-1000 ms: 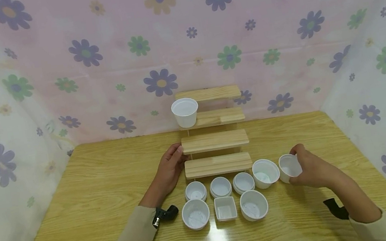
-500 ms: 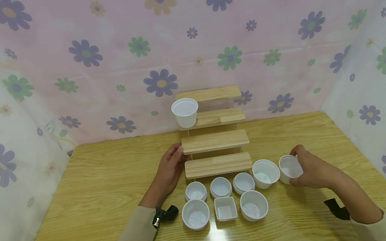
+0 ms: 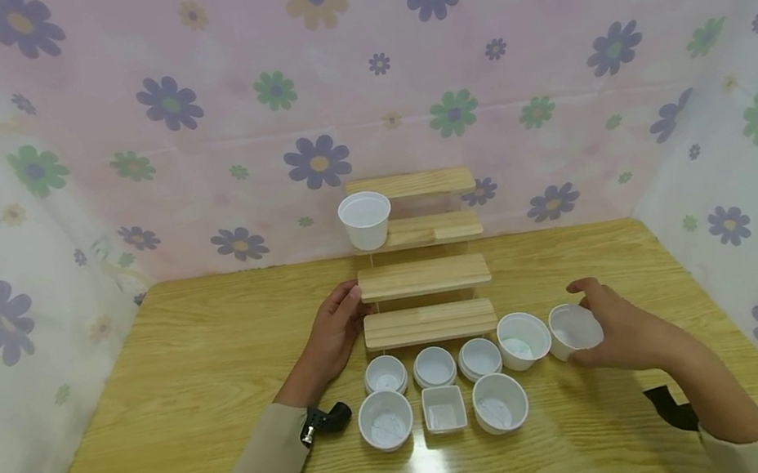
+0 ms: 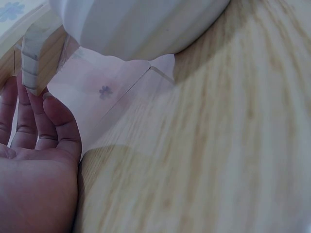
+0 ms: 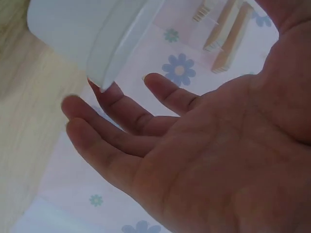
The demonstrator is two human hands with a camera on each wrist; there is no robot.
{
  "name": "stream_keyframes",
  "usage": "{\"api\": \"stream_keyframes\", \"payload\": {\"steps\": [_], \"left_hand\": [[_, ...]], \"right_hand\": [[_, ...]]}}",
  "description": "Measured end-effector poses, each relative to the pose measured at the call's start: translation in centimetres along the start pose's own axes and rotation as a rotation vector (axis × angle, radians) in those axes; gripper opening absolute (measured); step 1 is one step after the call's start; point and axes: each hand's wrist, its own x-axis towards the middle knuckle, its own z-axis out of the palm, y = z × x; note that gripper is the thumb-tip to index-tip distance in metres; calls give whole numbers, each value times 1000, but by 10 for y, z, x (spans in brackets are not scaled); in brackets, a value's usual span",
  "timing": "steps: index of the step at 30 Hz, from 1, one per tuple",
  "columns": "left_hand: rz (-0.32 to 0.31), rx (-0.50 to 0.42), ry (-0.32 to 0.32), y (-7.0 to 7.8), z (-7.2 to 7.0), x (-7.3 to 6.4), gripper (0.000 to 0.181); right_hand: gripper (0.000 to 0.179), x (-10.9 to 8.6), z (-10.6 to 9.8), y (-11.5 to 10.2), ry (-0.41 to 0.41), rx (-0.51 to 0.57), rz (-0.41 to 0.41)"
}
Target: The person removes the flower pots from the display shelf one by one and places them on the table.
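Note:
My left hand (image 3: 334,330) grips the left end of the tiered wooden stand (image 3: 423,277) at its second plank from the bottom. In the left wrist view its fingertips meet the plank end (image 4: 31,58); the thumb is out of sight. My right hand (image 3: 627,325) is spread loosely around the right side of a white plastic cup (image 3: 576,331) standing on the table. In the right wrist view the fingers are apart, the cup's rim (image 5: 102,63) beside the fingertips. Another white cup (image 3: 524,340) stands just left of that cup, near the stand's lower right corner.
On the stand's third plank, at its left end, sits a tall white cup (image 3: 365,222). Before the stand are small round bowls (image 3: 435,366), a square dish (image 3: 444,410) and larger bowls (image 3: 386,420). Flowered cloth (image 3: 402,100) surrounds the wooden table (image 3: 237,325).
My right hand's fingers have loosened from the cup and the hand has shifted slightly right. The cup stays in place, and my left hand keeps its hold on the stand.

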Motion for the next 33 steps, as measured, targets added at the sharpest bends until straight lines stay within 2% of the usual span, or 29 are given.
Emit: {"api": "stream_keyframes", "payload": {"steps": [5, 18, 33], "left_hand": [[3, -1, -8, -1, 0, 1, 16], [9, -2, -4, 0, 1, 0, 16], [8, 8, -7, -1, 0, 0, 17]], "right_hand": [[100, 1, -4, -3, 50, -12, -18], [93, 11, -11, -19, 123, 68, -75], [85, 21, -16, -42, 227, 108, -81]]}}
